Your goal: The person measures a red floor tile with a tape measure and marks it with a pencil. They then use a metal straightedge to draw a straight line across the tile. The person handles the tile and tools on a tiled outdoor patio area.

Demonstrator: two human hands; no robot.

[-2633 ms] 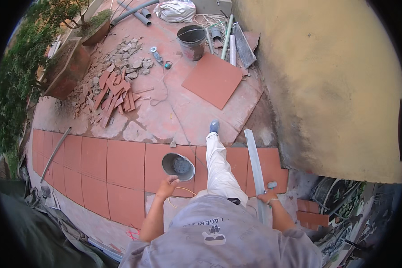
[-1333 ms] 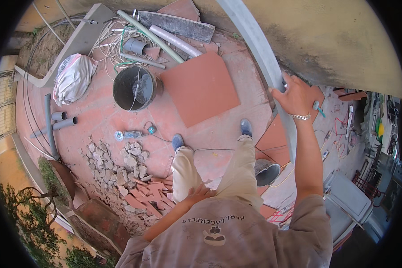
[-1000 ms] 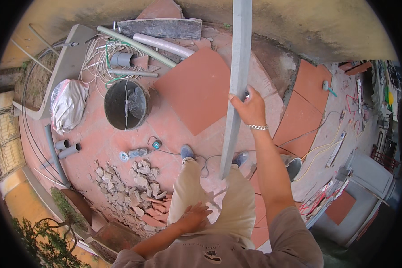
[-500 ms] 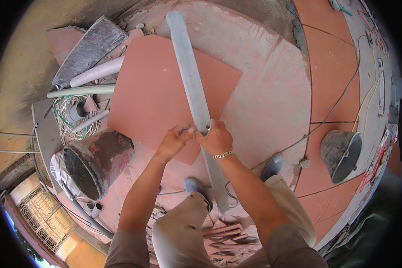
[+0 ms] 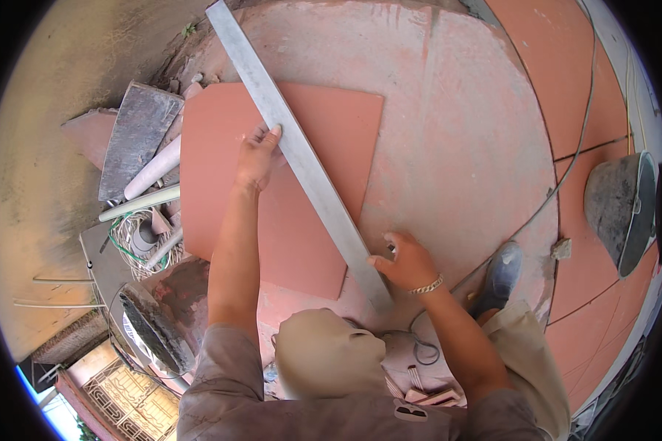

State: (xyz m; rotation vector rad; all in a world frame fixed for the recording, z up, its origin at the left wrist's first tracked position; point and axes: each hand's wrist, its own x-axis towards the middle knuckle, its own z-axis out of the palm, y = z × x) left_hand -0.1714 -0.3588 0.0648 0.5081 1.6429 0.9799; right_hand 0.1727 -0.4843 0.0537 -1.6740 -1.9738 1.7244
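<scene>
A long grey straight metal bar [image 5: 301, 158] lies slantwise across a large reddish tile [image 5: 221, 162], running from far left to near right. My left hand [image 5: 256, 158] grips the bar's left edge near its middle, thumb on top; its other fingers are partly hidden. Close to the bar's near end is my right hand [image 5: 408, 263], with a bracelet at its wrist. Its thumb reaches to the bar's edge and its fingers are curled around something small and dark that I cannot make out.
On the left are a mortar-crusted bucket [image 5: 158, 320], coiled cable [image 5: 132, 253], pipes [image 5: 154, 169] and broken slabs [image 5: 136, 136]. A dark bucket [image 5: 618, 209] lies tipped on the right-hand tiles. A cable [image 5: 537, 213] crosses the floor near my boot [image 5: 502, 272].
My hands have moved apart: the left farther along the bar, the right toward its near end. The bar has turned, its far end swinging left. I have bent lower over the tile.
</scene>
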